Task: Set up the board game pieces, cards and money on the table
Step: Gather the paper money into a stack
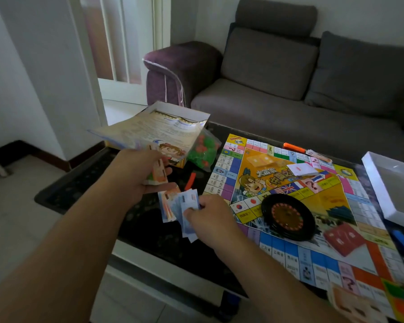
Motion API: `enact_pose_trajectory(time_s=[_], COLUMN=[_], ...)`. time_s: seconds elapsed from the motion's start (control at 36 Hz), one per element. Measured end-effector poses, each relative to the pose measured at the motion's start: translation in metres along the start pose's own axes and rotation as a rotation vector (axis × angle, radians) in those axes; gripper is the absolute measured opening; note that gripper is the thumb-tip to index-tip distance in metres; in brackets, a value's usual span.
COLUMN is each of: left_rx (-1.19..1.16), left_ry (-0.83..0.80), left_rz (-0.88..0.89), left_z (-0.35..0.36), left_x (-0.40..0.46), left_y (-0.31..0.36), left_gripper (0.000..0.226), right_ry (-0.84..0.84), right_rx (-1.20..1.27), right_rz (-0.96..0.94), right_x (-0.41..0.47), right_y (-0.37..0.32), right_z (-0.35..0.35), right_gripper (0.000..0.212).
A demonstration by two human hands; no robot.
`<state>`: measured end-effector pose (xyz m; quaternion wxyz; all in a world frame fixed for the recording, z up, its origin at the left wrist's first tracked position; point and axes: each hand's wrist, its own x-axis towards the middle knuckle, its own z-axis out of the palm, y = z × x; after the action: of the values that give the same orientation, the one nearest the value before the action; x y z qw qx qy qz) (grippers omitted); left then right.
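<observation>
Money is being sorted at about eight o'clock from the game board (296,206), over the dark table (79,183). A stack of orange-edged notes (158,171) is grasped in the left hand (135,173), fingers curled beneath it and thumb across the top. A fan of blue notes (187,213) is pinched between thumb and fingers of the right hand (210,217), just below and beside the left; a few orange notes are mixed in at its left edge.

The step in hand is judged to be the separating of notes by colour. It would be done best if each colour were squared into its own pile and laid on bare table at the board's nine o'clock side, clear of the red stick (191,180) lying there. The fan should be gripped lightly, since thin paper slips and sticks together.

An instruction sheet (149,134) is draped over the open box (180,113) at ten o'clock, with a bag of green and red pieces (202,151) just beside it. On the board lie a black roulette wheel (287,216), a white card stack (300,170) and a red card stack (343,238).

Large Chinese characters are printed at the board's centre, but they cannot be read with confidence. Question marks, national flags and four-digit prices ending in "00" can be made out on the squares; no brand name is legible.
</observation>
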<state>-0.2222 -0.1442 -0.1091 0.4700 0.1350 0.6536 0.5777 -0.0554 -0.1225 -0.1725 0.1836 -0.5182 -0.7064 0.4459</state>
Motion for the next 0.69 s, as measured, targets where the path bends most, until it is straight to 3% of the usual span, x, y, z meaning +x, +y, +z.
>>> enact_pose_trajectory(time_s=[0.14, 0.47, 0.56, 0.69], left_rx=[-0.012, -0.006, -0.001, 0.008], left_ry=[-0.071, -0.418, -0.516, -0.616], left_rz=[-0.009, -0.052, -0.061, -0.049], left_z=[0.01, 0.071, 0.094, 0.128], left_x=[-0.003, -0.034, -0.048, -0.07], left_y=[-0.001, -0.019, -0.027, -0.039], left_gripper=[0.018, 0.025, 0.025, 0.026], right_ry=[0.02, -0.037, 0.007, 0.091], right_rx=[0.041, 0.68, 0.698, 0.639], right_rz=[0.039, 0.186, 0.146, 0.054], right_x=[-0.005, -0.032, -0.04, -0.056], right_y=[0.013, 0.041, 0.051, 0.066], right_z=[-0.021, -0.137, -0.163, -0.193], right_gripper=[0.019, 0.013, 0.024, 0.023])
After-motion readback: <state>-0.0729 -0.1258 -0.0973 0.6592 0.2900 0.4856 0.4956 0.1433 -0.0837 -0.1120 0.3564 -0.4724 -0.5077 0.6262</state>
